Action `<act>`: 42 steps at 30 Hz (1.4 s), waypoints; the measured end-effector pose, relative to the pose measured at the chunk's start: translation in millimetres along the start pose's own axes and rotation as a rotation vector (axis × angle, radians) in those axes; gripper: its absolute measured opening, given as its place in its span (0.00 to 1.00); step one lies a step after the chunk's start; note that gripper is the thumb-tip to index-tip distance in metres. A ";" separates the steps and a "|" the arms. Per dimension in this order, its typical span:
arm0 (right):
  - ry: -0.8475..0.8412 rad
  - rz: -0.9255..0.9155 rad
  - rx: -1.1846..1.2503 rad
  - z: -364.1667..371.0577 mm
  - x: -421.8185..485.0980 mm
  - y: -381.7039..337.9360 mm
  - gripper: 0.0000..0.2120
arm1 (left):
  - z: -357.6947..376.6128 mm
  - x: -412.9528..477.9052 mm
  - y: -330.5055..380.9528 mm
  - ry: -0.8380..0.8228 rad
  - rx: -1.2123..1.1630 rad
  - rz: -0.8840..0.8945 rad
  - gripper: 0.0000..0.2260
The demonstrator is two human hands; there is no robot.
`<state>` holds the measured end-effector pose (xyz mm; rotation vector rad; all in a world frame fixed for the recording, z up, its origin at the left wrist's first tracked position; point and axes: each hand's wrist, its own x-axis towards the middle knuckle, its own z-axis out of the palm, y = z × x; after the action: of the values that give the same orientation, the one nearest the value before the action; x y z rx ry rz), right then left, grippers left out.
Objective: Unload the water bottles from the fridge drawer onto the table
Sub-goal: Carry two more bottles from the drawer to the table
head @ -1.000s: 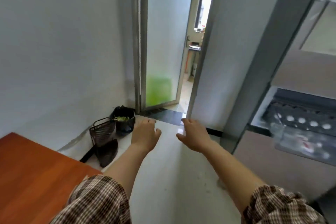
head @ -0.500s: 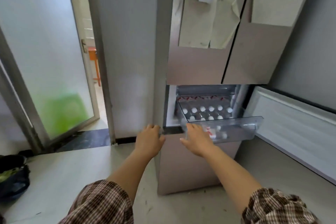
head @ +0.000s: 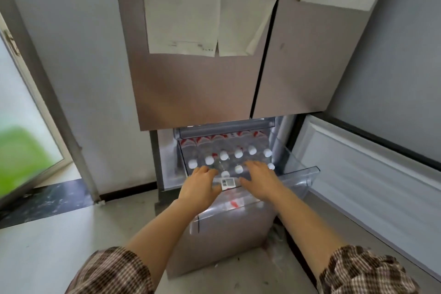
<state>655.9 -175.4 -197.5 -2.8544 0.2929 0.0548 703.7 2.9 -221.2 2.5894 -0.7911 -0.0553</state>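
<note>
A clear plastic fridge drawer [head: 303, 175] is pulled out of the lower left compartment. Several water bottles [head: 224, 155] with white caps and red labels stand upright in rows inside it. My left hand [head: 199, 184] hovers over the drawer's front left bottles, fingers spread and holding nothing. My right hand [head: 261, 180] reaches over the front right bottles, also spread and empty. Whether the fingertips touch the caps I cannot tell. The table is out of view.
The fridge's upper doors [head: 202, 83] with white papers stuck on them hang right above the drawer. The lower fridge door [head: 372, 186] stands swung open to the right. A glass door [head: 26, 126] and dark threshold lie left. Grey floor is underfoot.
My view swung from the doorway and table corner to face the fridge. Both hands went from the drawer's front edge to over the bottles inside it.
</note>
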 end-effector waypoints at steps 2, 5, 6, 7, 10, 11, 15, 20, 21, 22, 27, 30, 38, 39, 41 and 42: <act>-0.037 -0.022 0.016 -2.1 27.0 22.1 0.21 | 12.5 26.3 5.0 -0.041 -0.016 -0.012 0.19; -0.183 -0.062 0.052 -0.7 70.9 57.8 0.21 | 34.4 65.8 11.8 -0.123 -0.052 -0.045 0.15; -0.249 -0.071 0.046 0.4 85.5 68.6 0.20 | 42.3 78.1 14.2 -0.149 -0.076 -0.061 0.12; -0.311 -0.080 0.032 2.3 99.5 78.5 0.18 | 49.9 89.3 17.3 -0.175 -0.097 -0.078 0.10; -0.487 -0.120 -0.009 14.3 137.1 102.6 0.13 | 70.4 115.6 24.7 -0.303 -0.096 -0.132 0.11; -0.550 -0.135 -0.037 20.2 147.7 108.3 0.13 | 76.8 122.6 25.2 -0.352 -0.099 -0.153 0.11; -0.792 -0.239 -0.125 53.0 183.6 124.5 0.18 | 97.8 143.8 25.8 -0.530 -0.175 -0.232 0.08; -0.872 -0.376 -0.215 80.1 201.0 129.8 0.20 | 114.6 160.5 28.7 -0.691 -0.163 -0.234 0.12; -0.885 -0.398 -0.212 82.1 203.9 131.8 0.20 | 118.4 162.8 28.7 -0.705 -0.150 -0.221 0.12; -0.895 -0.414 -0.206 83.4 207.7 134.2 0.20 | 122.7 164.6 28.7 -0.720 -0.132 -0.210 0.11; -0.837 -0.423 -0.106 79.5 223.8 143.2 0.19 | 138.6 172.3 40.9 -0.824 0.038 -0.135 0.15; -0.814 -0.420 -0.066 79.6 222.2 145.2 0.17 | 141.6 178.9 48.3 -0.899 0.111 -0.108 0.16; -0.821 -0.401 0.009 72.4 220.0 150.7 0.17 | 140.1 187.8 50.7 -1.099 0.049 -0.107 0.19; -0.809 -0.407 0.016 70.3 220.4 151.7 0.17 | 136.9 188.4 52.9 -1.082 0.051 -0.108 0.20; -0.791 -0.412 0.030 64.8 220.7 153.8 0.15 | 125.5 191.9 57.5 -1.020 0.054 -0.110 0.22; -0.791 -0.412 0.042 61.0 220.3 154.3 0.15 | 117.9 193.7 59.8 -0.979 0.050 -0.109 0.22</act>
<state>839.4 -347.1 -311.1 -2.5341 -0.4405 1.0285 815.5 -192.5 -286.9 2.5663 -0.9357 -1.4186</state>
